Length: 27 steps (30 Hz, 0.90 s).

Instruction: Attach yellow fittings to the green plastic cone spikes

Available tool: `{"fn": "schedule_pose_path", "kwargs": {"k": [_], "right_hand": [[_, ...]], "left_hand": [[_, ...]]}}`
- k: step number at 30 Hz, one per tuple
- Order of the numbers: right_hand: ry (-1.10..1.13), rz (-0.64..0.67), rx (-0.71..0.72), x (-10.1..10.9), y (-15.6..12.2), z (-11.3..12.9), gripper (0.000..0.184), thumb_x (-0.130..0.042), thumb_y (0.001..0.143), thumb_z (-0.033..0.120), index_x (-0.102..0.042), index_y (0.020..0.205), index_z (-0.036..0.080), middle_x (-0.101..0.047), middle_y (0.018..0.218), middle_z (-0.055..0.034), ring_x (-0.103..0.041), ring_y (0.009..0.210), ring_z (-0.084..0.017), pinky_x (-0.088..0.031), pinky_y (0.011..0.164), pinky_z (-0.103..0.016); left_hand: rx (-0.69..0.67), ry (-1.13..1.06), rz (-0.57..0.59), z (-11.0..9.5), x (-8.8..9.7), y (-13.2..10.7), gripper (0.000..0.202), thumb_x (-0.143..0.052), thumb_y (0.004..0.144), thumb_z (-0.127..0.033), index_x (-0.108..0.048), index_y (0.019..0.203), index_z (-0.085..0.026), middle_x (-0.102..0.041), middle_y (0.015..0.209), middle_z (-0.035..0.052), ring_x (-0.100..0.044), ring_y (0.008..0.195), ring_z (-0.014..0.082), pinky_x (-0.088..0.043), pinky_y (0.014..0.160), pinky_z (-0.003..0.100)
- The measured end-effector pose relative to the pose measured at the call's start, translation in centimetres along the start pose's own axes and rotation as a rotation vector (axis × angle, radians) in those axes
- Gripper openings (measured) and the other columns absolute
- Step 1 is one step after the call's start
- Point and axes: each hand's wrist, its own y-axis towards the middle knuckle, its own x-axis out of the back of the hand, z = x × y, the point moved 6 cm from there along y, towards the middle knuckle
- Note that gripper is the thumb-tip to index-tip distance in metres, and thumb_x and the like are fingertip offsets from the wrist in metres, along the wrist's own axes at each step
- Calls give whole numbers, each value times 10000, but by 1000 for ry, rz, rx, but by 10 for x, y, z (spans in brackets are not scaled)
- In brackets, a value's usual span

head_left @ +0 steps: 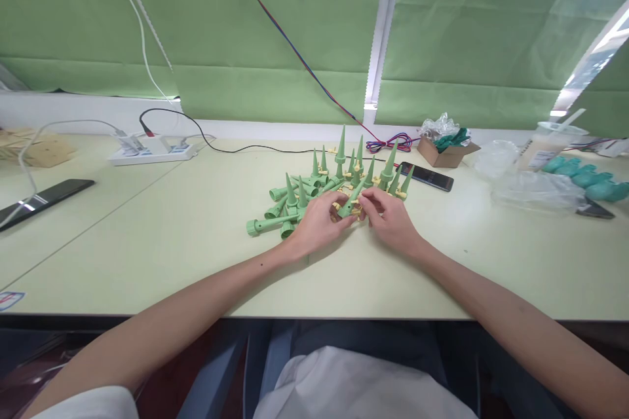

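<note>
My left hand [322, 219] is closed round the wide end of a green plastic plant watering spike [352, 201], tilted with its point up and to the right. My right hand [392, 216] pinches at the spike's side, where a small pale-yellow valve [359, 198] shows between the fingertips. Around and behind both hands is a cluster of the same kind of green spikes. Several stand upright with yellow valves fitted, like the tall spike [341, 150]. Others lie on their sides at the left, such as the loose spike [270, 224]. Small yellow pieces between the hands are partly hidden by my fingers.
A black phone [426, 176] lies behind the spikes, near a small cardboard box [446, 154]. Farther right are a drink cup [548, 147], a plastic bag [535, 191] and teal bulb-shaped items [587, 177]. A power strip [153, 152] and another phone [46, 200] are left.
</note>
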Motion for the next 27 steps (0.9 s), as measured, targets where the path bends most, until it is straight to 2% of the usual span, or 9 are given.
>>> {"fn": "schedule_pose_path", "kwargs": {"k": [6,11,15,19,23,27], "right_hand": [[-1,-13,-16,1,0,-2,251,-477,1015,432,-581,922,223,-630,702,-17,-598,593,-170,-470,567,-295],[14,-4,-25,0,1,-4,253,-474,1016,430,-584,931,219,-630,694,-14,-604,583,-165,-476,576,-292],[-2,-21,-14,1,0,-3,248,-479,1015,417,-585,923,213,-622,686,-9,-603,596,-162,-469,593,-288],[-35,-44,0,3,-1,-1,230,-495,1006,381,-594,901,203,-612,700,-11,-583,607,-152,-439,591,-281],[-70,-40,22,2,0,0,218,-508,994,351,-600,869,199,-630,730,-18,-553,588,-141,-418,591,-284],[-81,-35,30,2,-1,0,211,-509,989,337,-605,863,197,-618,706,-12,-536,574,-138,-407,587,-285]], "left_hand": [[31,-112,77,3,-6,0,345,-660,867,-378,-648,1134,-161,-716,1148,97,-680,721,161,-568,619,302],[36,-220,79,12,-10,2,373,-652,868,-349,-617,1182,-150,-712,1143,118,-697,800,183,-580,575,280],[80,-280,104,15,-13,2,395,-671,856,-361,-603,1187,-156,-677,1198,129,-687,732,166,-553,492,265],[137,-274,86,16,-10,2,365,-683,850,-366,-619,1134,-146,-654,1240,135,-643,597,120,-550,511,287],[184,-260,75,16,-7,2,366,-698,837,-400,-615,1082,-141,-687,1140,119,-602,515,109,-518,508,296],[189,-251,77,15,-7,1,372,-707,823,-435,-594,1043,-156,-695,925,71,-592,513,127,-479,494,284]]}}
